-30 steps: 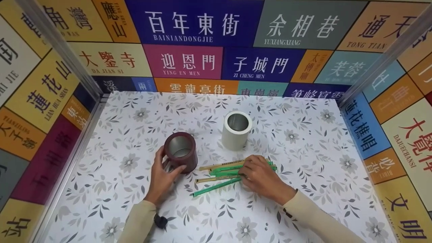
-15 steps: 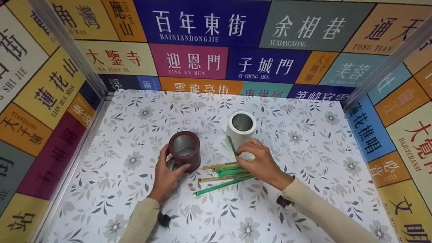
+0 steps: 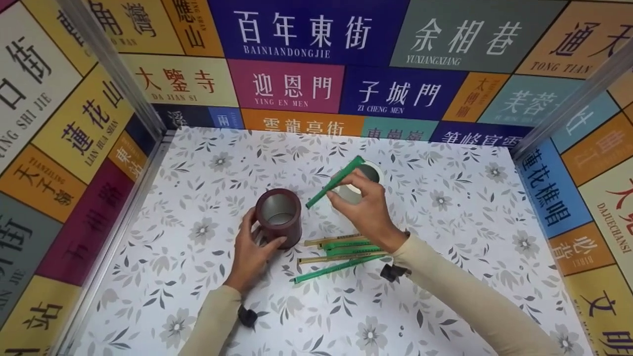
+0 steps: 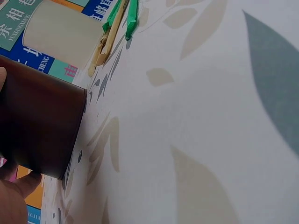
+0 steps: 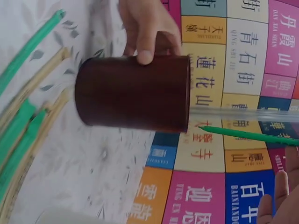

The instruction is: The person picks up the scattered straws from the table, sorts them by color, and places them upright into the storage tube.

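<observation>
My left hand (image 3: 251, 254) holds a dark red cup (image 3: 292, 230) from its left side, thumb at the near side. It stands upright on the table with its mouth up, and looks hollow inside. Between thumb and fingers, my right hand (image 3: 367, 210) pinches a slim green stick (image 3: 319, 194), raised above the table and slanting. In the right wrist view, one end of this stick (image 5: 243, 134) is close beyond the rim of the red cup (image 5: 133, 95). Several green and tan sticks (image 3: 346, 247) lie in a loose pile below my right hand.
A white cup (image 3: 380, 175) stands behind my right hand, partly covered by it. A white tablecloth with grey leaves and flowers (image 3: 217, 183) covers the table. Colourful sign-patterned panels (image 3: 296, 84) enclose the back and both sides.
My right hand has lifted the green stick off the pile, moved it up and away, and tilted it toward the red cup. My left hand keeps its hold on the cup.
</observation>
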`<state>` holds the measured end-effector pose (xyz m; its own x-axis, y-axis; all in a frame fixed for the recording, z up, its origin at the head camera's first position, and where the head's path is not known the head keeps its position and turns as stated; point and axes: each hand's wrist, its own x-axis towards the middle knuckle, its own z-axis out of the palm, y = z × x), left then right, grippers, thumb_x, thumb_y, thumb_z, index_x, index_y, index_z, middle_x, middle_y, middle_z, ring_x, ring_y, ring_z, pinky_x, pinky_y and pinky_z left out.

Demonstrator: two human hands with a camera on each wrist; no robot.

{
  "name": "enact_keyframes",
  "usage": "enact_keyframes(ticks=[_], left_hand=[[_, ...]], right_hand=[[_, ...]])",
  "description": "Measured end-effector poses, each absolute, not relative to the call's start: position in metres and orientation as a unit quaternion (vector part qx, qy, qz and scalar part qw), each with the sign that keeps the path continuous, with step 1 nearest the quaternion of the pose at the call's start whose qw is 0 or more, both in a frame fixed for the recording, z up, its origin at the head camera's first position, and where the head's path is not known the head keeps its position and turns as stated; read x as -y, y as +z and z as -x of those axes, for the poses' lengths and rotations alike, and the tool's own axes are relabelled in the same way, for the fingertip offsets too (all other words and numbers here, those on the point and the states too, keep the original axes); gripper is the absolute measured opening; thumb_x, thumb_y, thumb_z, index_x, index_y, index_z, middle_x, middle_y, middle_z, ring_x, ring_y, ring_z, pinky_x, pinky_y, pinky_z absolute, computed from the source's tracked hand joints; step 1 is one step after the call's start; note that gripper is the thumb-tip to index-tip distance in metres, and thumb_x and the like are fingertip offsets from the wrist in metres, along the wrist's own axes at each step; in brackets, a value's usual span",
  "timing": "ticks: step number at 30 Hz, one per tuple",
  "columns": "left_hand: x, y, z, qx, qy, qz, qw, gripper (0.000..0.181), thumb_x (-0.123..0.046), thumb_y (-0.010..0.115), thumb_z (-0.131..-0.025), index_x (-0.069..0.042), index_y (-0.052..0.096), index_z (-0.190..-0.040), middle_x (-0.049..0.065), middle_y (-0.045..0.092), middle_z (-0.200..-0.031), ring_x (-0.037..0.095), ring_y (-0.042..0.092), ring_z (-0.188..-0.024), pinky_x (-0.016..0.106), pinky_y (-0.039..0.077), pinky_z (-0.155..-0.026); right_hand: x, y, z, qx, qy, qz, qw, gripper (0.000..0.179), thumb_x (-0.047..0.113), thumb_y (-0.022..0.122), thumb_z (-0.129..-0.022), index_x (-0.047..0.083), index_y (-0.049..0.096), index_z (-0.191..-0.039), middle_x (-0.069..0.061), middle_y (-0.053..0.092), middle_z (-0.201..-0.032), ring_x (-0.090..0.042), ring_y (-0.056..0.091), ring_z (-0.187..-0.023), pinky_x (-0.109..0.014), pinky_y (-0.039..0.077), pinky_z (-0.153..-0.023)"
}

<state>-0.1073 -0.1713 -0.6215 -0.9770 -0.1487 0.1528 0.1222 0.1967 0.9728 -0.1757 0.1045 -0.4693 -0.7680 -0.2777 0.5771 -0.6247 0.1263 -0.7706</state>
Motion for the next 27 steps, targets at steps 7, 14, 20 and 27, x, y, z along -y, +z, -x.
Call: enact_keyframes(ticks=[7,14,20,27], left_hand=[[0.171,-0.624,0.108,0.771,-0.628,-0.007,0.109,0.103,-0.022,0.098,-0.087,-0.02,0.037,-0.169,0.007,0.047,-0.161,0.03,0.046,-0.155,0.047,0.047,-0.123],[0.17,-0.628,0.107,0.775,-0.623,0.008,0.107,0.103,-0.029,0.097,-0.088,-0.022,0.036,-0.17,0.007,0.048,-0.16,0.027,0.047,-0.153,0.045,0.047,-0.123],[0.172,-0.627,0.107,0.779,-0.617,0.011,0.112,0.102,-0.025,0.097,-0.088,-0.02,0.036,-0.17,0.01,0.049,-0.161,0.029,0.047,-0.154,0.049,0.046,-0.124],[0.173,-0.623,0.109,0.78,-0.616,0.001,0.113,0.101,-0.022,0.098,-0.087,-0.02,0.038,-0.168,0.008,0.049,-0.16,0.026,0.047,-0.153,0.049,0.046,-0.124]], right_hand=[[-0.073,-0.499,0.182,0.74,0.599,-0.284,0.113,0.01,0.006,0.083,-0.099,0.01,0.082,-0.108,-0.007,0.073,-0.109,-0.026,0.067,-0.111,-0.051,0.052,-0.109],[-0.071,-0.528,0.179,0.774,0.561,-0.284,0.071,0.009,0.011,0.085,-0.099,0.015,0.084,-0.107,0.0,0.077,-0.108,-0.022,0.068,-0.112,-0.048,0.056,-0.105],[-0.082,-0.534,0.178,0.772,0.553,-0.309,0.059,0.014,0.013,0.084,-0.1,0.018,0.082,-0.113,0.002,0.078,-0.114,-0.022,0.067,-0.116,-0.044,0.053,-0.11],[-0.104,-0.542,0.172,0.76,0.575,-0.301,0.028,0.021,0.009,0.084,-0.099,0.014,0.082,-0.12,-0.007,0.076,-0.121,-0.026,0.067,-0.12,-0.044,0.052,-0.111]])
